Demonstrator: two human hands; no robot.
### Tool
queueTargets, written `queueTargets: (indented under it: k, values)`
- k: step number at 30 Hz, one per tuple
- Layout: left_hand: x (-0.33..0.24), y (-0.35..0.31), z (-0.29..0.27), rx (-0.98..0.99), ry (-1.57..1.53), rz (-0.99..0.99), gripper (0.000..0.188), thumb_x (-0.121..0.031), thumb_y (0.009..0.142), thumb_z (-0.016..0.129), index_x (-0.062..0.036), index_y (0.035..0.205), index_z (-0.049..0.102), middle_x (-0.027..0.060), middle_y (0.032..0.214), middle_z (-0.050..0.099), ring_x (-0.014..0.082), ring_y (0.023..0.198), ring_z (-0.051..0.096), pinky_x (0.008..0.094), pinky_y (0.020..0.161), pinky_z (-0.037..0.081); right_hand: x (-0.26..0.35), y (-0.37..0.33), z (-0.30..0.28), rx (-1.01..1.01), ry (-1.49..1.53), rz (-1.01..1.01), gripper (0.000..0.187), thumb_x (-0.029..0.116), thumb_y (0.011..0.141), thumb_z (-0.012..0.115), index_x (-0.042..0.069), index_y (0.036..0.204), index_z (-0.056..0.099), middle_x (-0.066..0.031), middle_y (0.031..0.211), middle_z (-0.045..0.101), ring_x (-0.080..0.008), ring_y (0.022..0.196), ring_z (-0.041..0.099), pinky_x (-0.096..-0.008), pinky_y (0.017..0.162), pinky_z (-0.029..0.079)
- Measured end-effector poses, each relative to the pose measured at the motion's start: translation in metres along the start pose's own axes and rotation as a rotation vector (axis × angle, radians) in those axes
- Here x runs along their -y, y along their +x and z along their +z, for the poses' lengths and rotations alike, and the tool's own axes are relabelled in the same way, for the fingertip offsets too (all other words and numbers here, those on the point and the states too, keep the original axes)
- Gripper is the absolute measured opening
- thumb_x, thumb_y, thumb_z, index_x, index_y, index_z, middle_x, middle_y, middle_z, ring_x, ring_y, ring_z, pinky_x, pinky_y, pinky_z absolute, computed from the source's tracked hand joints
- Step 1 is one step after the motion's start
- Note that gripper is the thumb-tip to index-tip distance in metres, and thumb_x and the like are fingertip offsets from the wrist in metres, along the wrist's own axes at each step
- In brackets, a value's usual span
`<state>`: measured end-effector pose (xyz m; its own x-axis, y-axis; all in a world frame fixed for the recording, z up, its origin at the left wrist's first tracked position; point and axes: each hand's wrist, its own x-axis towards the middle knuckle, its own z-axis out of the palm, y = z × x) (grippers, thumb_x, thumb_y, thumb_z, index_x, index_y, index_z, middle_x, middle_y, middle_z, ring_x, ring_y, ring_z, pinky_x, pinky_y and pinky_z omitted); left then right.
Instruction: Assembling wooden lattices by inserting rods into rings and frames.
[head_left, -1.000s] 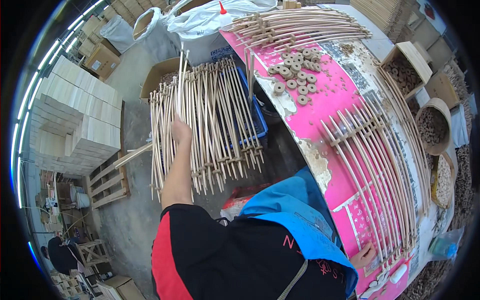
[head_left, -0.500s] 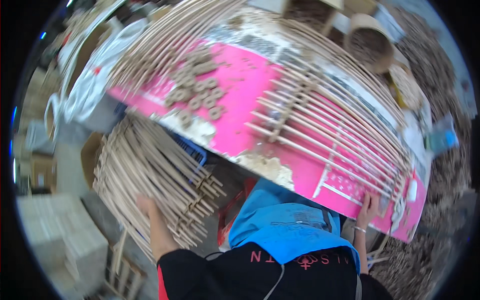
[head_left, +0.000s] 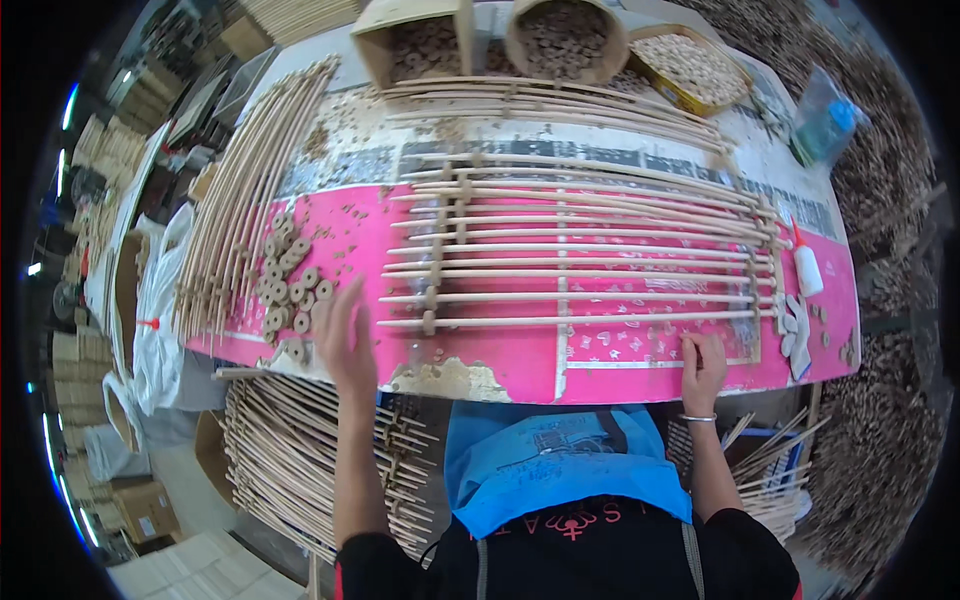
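Black short-sleeved shirt (head_left: 620,560), red chest print (head_left: 572,524); blue apron (head_left: 560,462); silvery bracelet (head_left: 698,418).

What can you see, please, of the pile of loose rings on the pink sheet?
The loose rings are small, thick, tan-brown discs, each with a round central hole; they look like wood. They form an irregular heap, some flat, others tilted against neighbours, with a few near the table's front edge. The heap rests on the left part of the pink sheet, right of slanted rods. The blurred left hand is close by; contact cannot be told.
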<state>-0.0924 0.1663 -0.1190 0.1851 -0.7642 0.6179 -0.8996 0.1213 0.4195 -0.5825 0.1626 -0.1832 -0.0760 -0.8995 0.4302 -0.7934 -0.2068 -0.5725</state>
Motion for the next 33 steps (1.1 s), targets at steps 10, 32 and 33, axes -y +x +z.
queueTargets:
  k: [10, 32, 33]
  values:
    - [-0.085, 0.186, 0.236, 0.728, -0.073, 0.468, 0.049, -0.022, 0.088, 0.074, -0.0127, 0.135, 0.061, 0.0152, 0.129, 0.065, 0.0384, 0.120, 0.061, 0.0488, 0.100, 0.050, 0.003, 0.006, -0.002, -0.030, 0.066, 0.063, 0.004, 0.007, 0.089, 0.071, 0.004, 0.092, 0.070, -0.0130, 0.082, 0.062, -0.0320, 0.077, 0.061, -0.0411, 0.068, 0.047]
    - [-0.077, 0.210, 0.299, 1.084, -0.361, 0.326, 0.026, -0.019, 0.080, 0.080, -0.0019, 0.099, 0.072, 0.0139, 0.104, 0.064, 0.0325, 0.102, 0.062, 0.0390, 0.094, 0.049, 0.000, 0.004, -0.007, -0.032, 0.018, 0.086, 0.010, 0.008, 0.085, 0.075, 0.006, 0.094, 0.071, -0.0092, 0.084, 0.061, -0.0282, 0.077, 0.060, -0.0396, 0.068, 0.048]
    - [-0.076, 0.212, 0.301, 1.085, -0.361, 0.331, 0.026, -0.019, 0.080, 0.080, -0.0019, 0.099, 0.072, 0.0139, 0.104, 0.064, 0.0325, 0.102, 0.062, 0.0390, 0.094, 0.049, 0.000, 0.004, -0.008, -0.037, 0.018, 0.088, 0.010, 0.008, 0.085, 0.075, 0.006, 0.094, 0.071, -0.0092, 0.084, 0.061, -0.0282, 0.077, 0.060, -0.0396, 0.068, 0.048]
